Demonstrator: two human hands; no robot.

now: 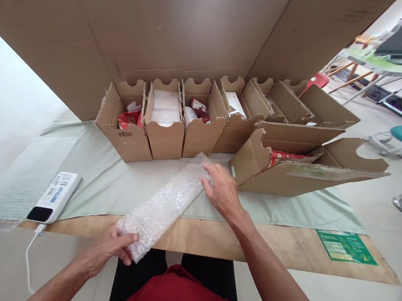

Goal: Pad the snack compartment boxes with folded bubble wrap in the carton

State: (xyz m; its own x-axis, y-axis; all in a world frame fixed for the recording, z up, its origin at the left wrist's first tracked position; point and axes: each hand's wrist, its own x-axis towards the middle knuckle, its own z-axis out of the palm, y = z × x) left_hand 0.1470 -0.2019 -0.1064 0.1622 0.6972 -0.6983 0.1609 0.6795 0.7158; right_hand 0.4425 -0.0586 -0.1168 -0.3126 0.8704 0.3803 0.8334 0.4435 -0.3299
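Observation:
A long folded strip of bubble wrap (169,206) lies slantwise across the front edge of the table, its near end jutting out over my lap. My left hand (115,245) grips that near end, thumb on top and fingers beneath. At the far end, my right hand (220,187) has its thumb and fingers around the strip's right edge. Whether anything is wrapped inside cannot be made out. Just beyond the far end stands a cardboard bin (200,141) holding a dark red package (200,110).
More cardboard bins stand in a row behind, one holding bubble wrap pieces (164,107). At right, an angled bin (297,181) contains a red packet (291,156). A white power bank (55,197) with a cable and a clear bubble wrap sheet (27,173) lie left.

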